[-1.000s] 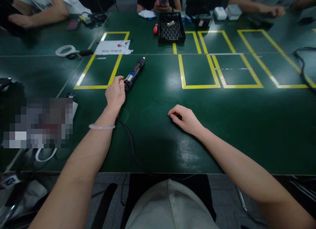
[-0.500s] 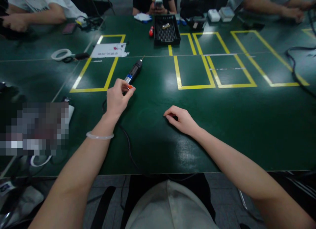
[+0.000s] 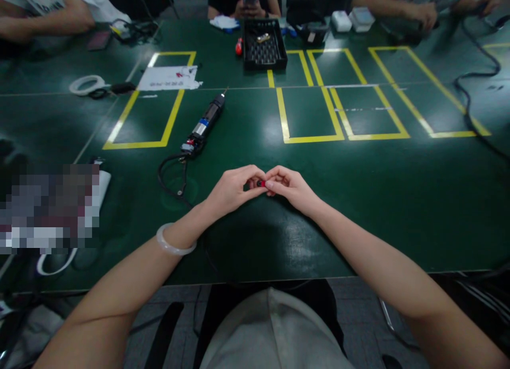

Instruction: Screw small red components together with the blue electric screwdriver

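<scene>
My left hand (image 3: 235,187) and my right hand (image 3: 292,188) meet above the green table. Between their fingertips is a small red and black part (image 3: 261,183), both hands pinching it; its exact kind is too small to make out. Beyond my left hand lies an electric screwdriver (image 3: 205,122) with some inner parts showing at its rear end. Its thin bit points away from me. From the rear a black cable (image 3: 161,172) loops back toward my left forearm.
Yellow tape frames (image 3: 314,140) mark the table. Farther off are a black tray (image 3: 265,61) holding a small metallic piece, a red object (image 3: 239,46), a white sheet (image 3: 167,78) and a white cable coil (image 3: 86,85). Other people sit around the far side.
My left hand has left the screwdriver's rear end and come right and nearer to my right hand. The screwdriver's rear is now uncovered. My right hand stays about where it was.
</scene>
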Demonstrator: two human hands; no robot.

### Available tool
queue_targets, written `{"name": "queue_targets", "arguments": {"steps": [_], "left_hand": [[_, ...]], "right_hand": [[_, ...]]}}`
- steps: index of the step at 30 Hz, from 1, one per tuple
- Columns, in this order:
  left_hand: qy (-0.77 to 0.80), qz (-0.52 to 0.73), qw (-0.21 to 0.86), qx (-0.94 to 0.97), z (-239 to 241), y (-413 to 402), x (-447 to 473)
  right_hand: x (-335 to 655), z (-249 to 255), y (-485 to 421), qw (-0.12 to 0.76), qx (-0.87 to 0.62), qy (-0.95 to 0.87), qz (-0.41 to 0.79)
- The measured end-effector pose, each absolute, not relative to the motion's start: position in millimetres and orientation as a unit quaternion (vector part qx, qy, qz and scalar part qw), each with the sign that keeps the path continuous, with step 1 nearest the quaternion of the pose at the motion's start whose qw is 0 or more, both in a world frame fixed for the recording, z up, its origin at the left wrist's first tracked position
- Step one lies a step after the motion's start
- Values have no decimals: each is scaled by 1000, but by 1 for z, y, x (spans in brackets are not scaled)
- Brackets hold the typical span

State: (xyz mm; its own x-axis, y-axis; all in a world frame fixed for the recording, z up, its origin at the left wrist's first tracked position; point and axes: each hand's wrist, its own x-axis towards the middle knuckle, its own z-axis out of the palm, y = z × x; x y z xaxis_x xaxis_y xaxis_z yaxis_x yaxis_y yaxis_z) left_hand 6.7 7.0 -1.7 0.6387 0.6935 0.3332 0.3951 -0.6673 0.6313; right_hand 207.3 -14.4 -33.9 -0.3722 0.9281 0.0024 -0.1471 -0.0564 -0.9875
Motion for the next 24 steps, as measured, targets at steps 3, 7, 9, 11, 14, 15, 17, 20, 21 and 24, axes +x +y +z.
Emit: {"name": "queue_targets", "arguments": {"steps": [3,7,9,11,14,15,17,20,21,24], "left_hand": [[345,303,314,831,-3,8,6],[370,289,367,803,-4,12,5],[368,286,369,804,-4,13,4],[361,294,363,807,-5,13,3],[354,306,351,811,-6,13,3],[353,309,346,813,-7,13,3],[352,313,340,814,-9,13,3],[346,319,335,816,-10,12,4],[343,319,334,818,-10,12,4],[339,310,333,824,-8,13,3]], "right_hand": [[209,-34,-14,447,-363,-535,618],[210,-37,-13,473,-354,-576,564],[210,-39,-13,469,-359,-601,539],[211,-39,-13,469,-367,-615,517],[212,-38,-14,474,-373,-634,483],[212,-38,-14,474,-374,-644,469],[211,-37,-15,474,-374,-667,437],[211,-36,-17,476,-371,-696,389],[211,-35,-17,475,-371,-703,376],[212,-35,-18,463,-377,-720,354]]}}
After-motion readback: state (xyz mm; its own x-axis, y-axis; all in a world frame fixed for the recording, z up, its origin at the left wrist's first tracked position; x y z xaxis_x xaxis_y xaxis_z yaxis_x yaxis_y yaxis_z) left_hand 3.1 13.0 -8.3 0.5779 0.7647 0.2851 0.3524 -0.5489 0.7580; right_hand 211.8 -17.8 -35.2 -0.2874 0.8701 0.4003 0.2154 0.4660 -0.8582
